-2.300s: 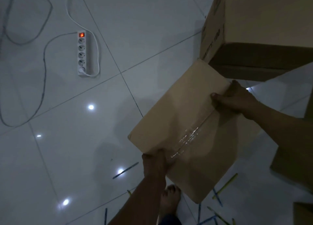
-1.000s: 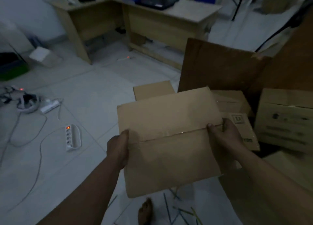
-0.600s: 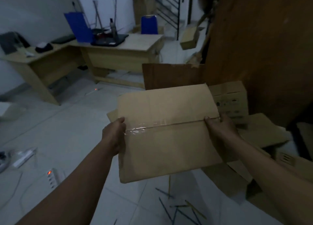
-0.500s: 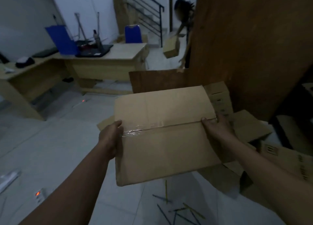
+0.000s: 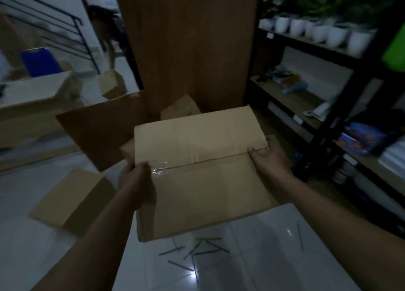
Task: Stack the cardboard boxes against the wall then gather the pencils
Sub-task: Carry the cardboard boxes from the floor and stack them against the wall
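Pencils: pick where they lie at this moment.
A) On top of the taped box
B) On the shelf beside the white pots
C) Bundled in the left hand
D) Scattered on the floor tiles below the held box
D: the pencils lie loose on the white floor below the taped box, which the left hand and right hand grip by its sides.

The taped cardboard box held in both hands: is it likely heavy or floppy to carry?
Probably light: the left hand and right hand hold the taped cardboard box only by its side edges. Likely stiff: its top looks flat and the seam is taped shut. The glossy tape may be slippery.
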